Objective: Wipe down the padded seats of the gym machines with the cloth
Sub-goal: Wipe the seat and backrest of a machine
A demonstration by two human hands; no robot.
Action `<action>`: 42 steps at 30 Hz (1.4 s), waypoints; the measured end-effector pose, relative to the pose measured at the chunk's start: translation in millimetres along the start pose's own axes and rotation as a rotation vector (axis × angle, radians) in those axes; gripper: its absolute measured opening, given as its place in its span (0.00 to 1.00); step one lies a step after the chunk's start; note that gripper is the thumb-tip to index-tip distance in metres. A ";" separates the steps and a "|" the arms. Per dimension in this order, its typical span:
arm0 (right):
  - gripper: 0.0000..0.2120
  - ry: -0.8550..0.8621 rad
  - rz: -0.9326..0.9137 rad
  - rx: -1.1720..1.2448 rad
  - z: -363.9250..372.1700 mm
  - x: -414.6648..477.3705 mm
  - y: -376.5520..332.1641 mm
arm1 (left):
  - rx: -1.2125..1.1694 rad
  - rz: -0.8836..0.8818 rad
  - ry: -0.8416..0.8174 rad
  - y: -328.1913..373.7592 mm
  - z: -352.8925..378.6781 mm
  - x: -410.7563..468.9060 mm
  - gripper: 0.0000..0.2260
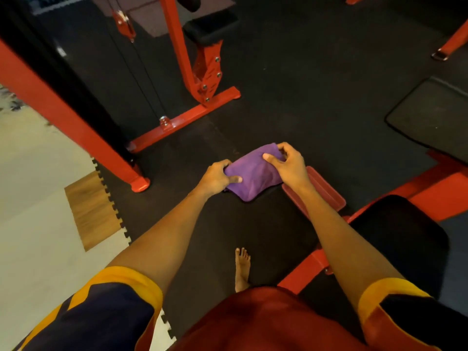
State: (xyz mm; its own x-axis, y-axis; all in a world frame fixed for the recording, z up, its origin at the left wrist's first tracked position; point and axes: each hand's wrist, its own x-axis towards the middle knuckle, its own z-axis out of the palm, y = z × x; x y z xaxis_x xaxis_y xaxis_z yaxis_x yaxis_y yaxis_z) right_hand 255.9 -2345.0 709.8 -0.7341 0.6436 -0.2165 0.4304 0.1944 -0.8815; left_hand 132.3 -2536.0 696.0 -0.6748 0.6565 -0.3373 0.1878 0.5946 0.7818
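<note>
A folded purple cloth [253,173] is held in the air in front of me, above the black rubber floor. My left hand [217,177] grips its left end, thumb on top. My right hand [288,163] pinches its upper right corner. A black padded seat [405,239] on a red frame lies at the lower right, under my right forearm. Another black padded seat [211,27] sits on the red machine at the top centre. A third black pad [430,115] shows at the right edge.
A red machine frame [182,120] with cables stands ahead on the left, and a thick red post [63,115] slants down to a foot at the left. A red footplate [326,193] lies below my right hand. My bare foot [241,268] stands on the black mat. Pale floor lies left.
</note>
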 end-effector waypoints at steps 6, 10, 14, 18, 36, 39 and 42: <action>0.11 0.134 0.019 0.062 -20.7 56.4 -3.2 | 0.015 0.089 0.009 50.4 -52.5 104.6 0.12; 0.12 0.238 0.055 0.065 -34.6 82.8 -9.6 | 0.090 0.226 -0.052 87.5 -67.5 167.9 0.16; 0.15 0.442 0.122 0.065 -53.9 100.5 -1.6 | 0.117 0.340 -0.168 126.8 -56.4 217.3 0.24; 0.12 0.675 0.206 0.072 -78.6 110.5 6.7 | 0.112 0.410 -0.346 173.8 -28.3 267.7 0.19; 0.09 1.364 0.627 0.027 -164.1 91.0 -10.7 | 0.361 0.832 -0.953 330.9 120.4 359.1 0.16; 0.06 1.418 0.603 0.043 -179.6 94.4 -1.2 | 0.439 0.882 -1.033 346.5 145.8 368.7 0.16; 0.04 1.473 0.555 0.088 -198.5 107.6 11.2 | 0.473 0.917 -1.106 365.0 165.5 381.5 0.15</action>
State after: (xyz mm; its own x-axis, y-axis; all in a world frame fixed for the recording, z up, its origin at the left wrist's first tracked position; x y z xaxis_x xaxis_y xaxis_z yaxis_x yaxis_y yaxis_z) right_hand 286.0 -2126.6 759.9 0.6562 0.7540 0.0277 0.3924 -0.3097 -0.8661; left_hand 61.5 -1991.7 765.9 0.6200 0.7524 -0.2224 0.5842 -0.2535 0.7710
